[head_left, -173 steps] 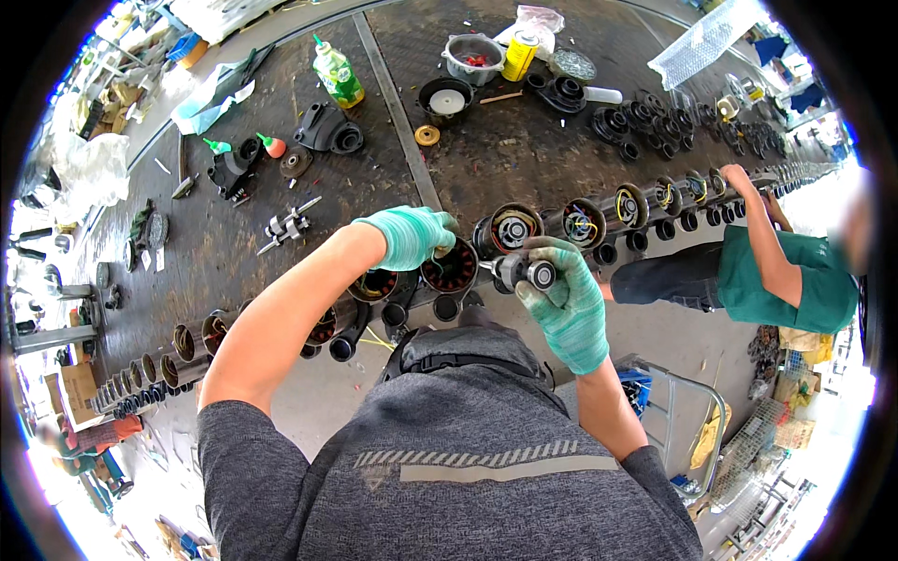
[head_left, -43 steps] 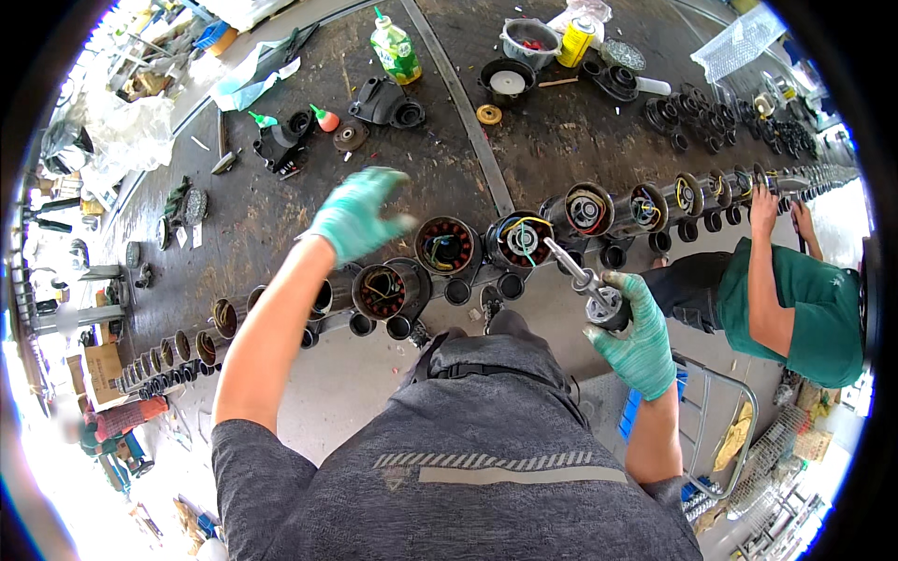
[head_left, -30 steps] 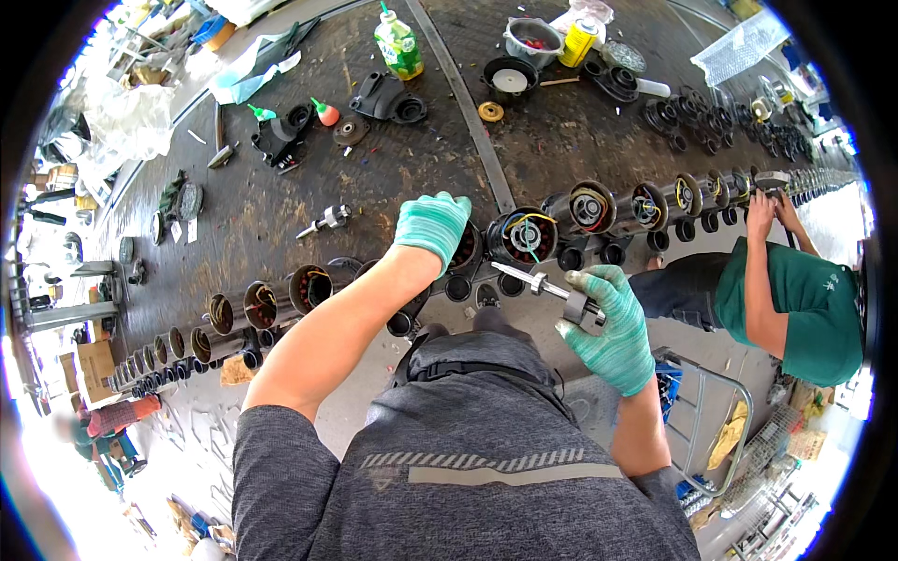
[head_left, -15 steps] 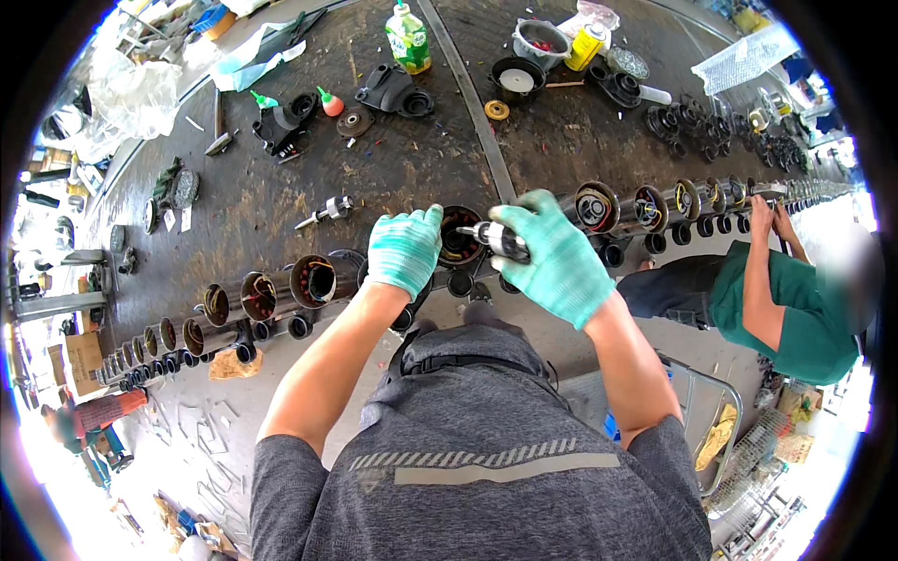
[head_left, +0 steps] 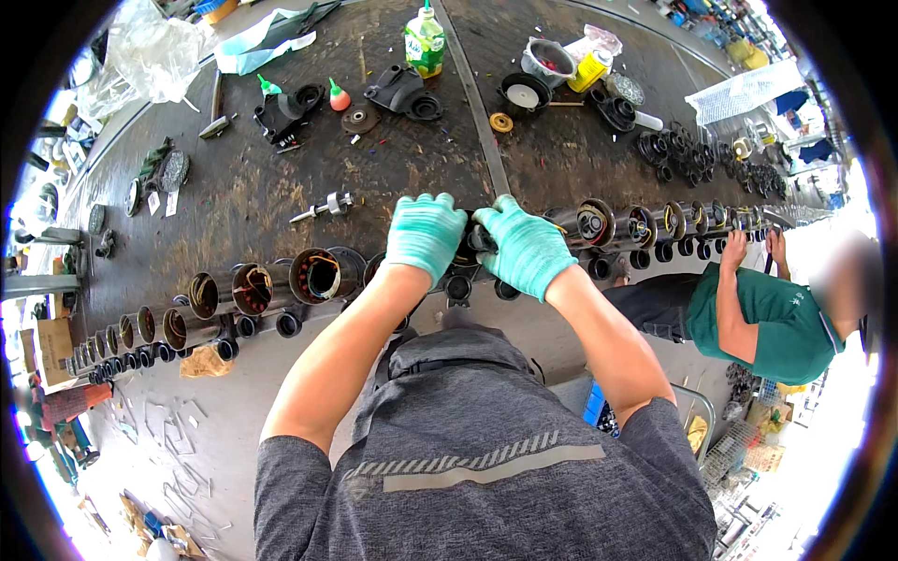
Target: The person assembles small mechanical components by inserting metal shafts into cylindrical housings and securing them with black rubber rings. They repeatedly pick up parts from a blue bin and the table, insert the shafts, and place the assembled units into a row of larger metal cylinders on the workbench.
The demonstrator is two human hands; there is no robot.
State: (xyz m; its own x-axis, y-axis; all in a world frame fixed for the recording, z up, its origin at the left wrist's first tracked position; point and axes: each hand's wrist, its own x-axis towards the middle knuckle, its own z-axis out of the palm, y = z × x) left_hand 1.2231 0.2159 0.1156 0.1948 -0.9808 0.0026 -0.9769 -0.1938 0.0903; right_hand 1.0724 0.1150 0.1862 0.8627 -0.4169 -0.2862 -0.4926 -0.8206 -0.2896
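- The dark, worn bench [head_left: 374, 164] filled the upper half of the frame.
- A co-worker in a green shirt [head_left: 762, 323] stood at the right of the frame, both hands at the far part of the row.
- A row of round motor housings [head_left: 318, 276] curved along the bench's near edge from lower left to right, coloured wires showing inside several.
- The left hand [head_left: 427, 234], gloved in green, lay just left of the frame's centre with its fingers bent over the far side; whether it gripped anything could not be told.
- The right hand [head_left: 526, 243], gloved alike, sat right of centre, its thumb and fingers closed around a dark round part.
- The middle housing [head_left: 465, 253] stood between the two hands, mostly covered by them.
- A green-labelled bottle [head_left: 426, 44] stood at the top centre.
- A loose metal rotor [head_left: 329, 204] lay left of centre, apart from the left hand.
- The dark round part [head_left: 481, 239] was at the right hand's fingertips, over the middle housing; how deep it sat was hidden.
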